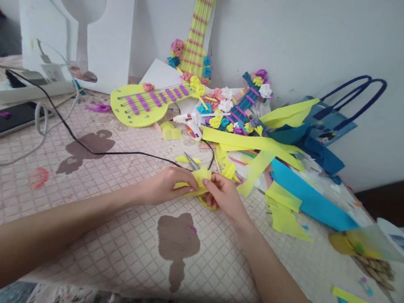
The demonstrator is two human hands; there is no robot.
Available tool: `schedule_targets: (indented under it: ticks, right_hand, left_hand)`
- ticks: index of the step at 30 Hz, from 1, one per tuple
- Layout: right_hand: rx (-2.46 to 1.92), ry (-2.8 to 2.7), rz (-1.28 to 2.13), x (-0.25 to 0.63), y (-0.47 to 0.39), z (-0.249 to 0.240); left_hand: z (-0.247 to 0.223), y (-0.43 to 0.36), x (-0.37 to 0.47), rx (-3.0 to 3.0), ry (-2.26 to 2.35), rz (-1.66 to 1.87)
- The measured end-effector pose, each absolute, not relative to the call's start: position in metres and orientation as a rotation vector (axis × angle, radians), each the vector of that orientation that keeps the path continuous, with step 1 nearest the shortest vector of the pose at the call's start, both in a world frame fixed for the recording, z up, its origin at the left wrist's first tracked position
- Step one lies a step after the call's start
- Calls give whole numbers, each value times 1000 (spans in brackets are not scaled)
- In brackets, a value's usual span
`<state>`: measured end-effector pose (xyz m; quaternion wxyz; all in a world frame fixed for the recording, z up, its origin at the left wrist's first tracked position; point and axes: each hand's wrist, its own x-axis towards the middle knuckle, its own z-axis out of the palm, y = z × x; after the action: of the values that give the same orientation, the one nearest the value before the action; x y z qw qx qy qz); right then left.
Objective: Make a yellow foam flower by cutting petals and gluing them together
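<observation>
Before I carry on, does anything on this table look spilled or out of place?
The white glue gun lies among loose paper, an odd spot if it is hot, and a yellow strip sprawls beside it, beyond the right hand.

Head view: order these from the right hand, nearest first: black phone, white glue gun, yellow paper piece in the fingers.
1. Yellow paper piece: at the fingertips of the right hand.
2. White glue gun: beyond the hands, slightly left.
3. Black phone: well off to the left, at the picture's edge.
</observation>
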<state>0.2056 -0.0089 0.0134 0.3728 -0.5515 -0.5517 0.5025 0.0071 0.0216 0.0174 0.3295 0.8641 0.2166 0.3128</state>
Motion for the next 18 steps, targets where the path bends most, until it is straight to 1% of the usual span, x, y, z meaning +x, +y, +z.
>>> schedule_targets:
  ticks: [2, 5, 7, 9, 13, 18]
  right_hand:
    - [-1408, -1442, 1281, 206, -10, 15]
    - [-1333, -1482, 1313, 206, -11, 16]
    - [-1273, -1496, 1369, 205, -13, 16]
    - [-1234, -1505, 1426, 204, -14, 16]
    - [-1208, -1527, 1453, 200, -15, 15]
    - [-1215, -1492, 1440, 203, -13, 13]
  left_hand:
    - [17, 22, 7, 2241, 660, 892]
    - [18, 27, 3, 2091, 940, 1096]
    - [21, 32, 1, 1957, 1035, 1134]
    - [25, 34, -1, 1832, 1013, 1034]
    - [29, 31, 0, 1538, 930, 723]
    - [25, 30, 1, 1335, 914, 680]
